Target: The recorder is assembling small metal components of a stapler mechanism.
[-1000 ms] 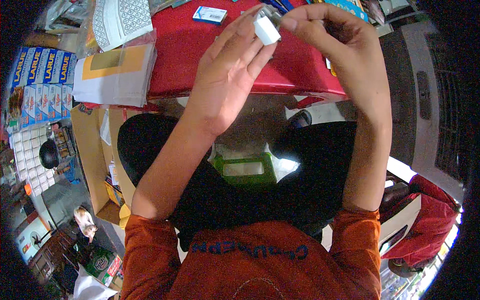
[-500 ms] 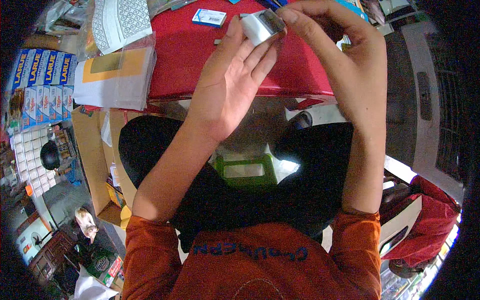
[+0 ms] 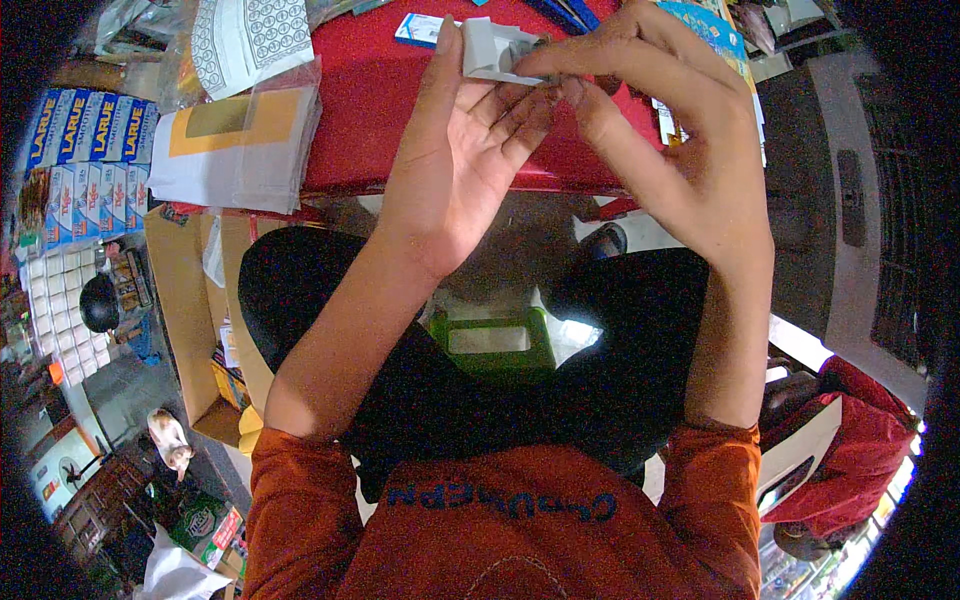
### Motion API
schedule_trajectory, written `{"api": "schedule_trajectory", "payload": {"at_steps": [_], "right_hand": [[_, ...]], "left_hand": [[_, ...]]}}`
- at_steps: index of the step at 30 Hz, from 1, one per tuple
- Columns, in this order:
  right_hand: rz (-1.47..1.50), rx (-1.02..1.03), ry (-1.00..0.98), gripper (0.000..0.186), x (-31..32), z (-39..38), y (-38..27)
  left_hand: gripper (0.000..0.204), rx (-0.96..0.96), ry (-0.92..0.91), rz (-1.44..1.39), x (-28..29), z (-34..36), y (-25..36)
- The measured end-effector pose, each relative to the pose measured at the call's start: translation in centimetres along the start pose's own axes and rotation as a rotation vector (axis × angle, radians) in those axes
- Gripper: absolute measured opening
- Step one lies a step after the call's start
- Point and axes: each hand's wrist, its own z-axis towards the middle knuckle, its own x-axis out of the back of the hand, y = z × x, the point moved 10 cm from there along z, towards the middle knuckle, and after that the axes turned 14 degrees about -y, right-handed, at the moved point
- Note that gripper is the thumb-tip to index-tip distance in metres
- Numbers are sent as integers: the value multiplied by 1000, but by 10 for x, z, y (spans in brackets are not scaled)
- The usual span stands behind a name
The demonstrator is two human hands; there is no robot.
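A small white cardboard box with its end flap folded out is held at the top middle, above the red table. My left hand grips it from below and the left, thumb upright along its side and fingers underneath. My right hand is closed around its right end. The right index fingertip reaches to the box's opening, where something greyish shows, too small to make out. The right thumb lies lower, by the left fingertips. Behind the box, partly covered, is a flat blue-and-white box.
Plastic-sleeved papers and a printed sheet lie at the table's left. Blue scissor-like handles are at the back. An open carton stands left of my knee. A green stool sits below. A dog is farther left.
The small box has turned, so its open end and flap now show, and it has shifted left. My right index finger has moved onto its opening, and the right thumb has dropped lower.
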Motion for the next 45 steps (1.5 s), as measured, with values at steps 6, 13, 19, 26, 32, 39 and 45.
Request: {"api": "schedule_trajectory", "payload": {"at_steps": [6, 13, 19, 26, 32, 39, 45], "right_hand": [[-58, -169, 145, 23, 3, 5, -6], [-218, -52, -119, 26, -35, -3, 33], [-88, -113, -250, 27, -54, -3, 61], [-3, -151, 56, 23, -12, 3, 29], [95, -69, 309, 20, 2, -7, 11], [-25, -43, 269, 19, 1, -6, -11], [46, 77, 434, 17, 11, -14, -15]], "left_hand": [[67, -60, 165, -100, 28, -5, 9], [64, -54, 87, -323, 17, -4, 18], [71, -62, -17, -554, 5, -6, 12], [71, -77, -155, -370, -3, -3, 22], [72, -97, -91, -305, -16, -7, 29], [69, -74, 34, -225, -17, -7, 30], [65, -201, -467, -500, -26, -8, 39]]}}
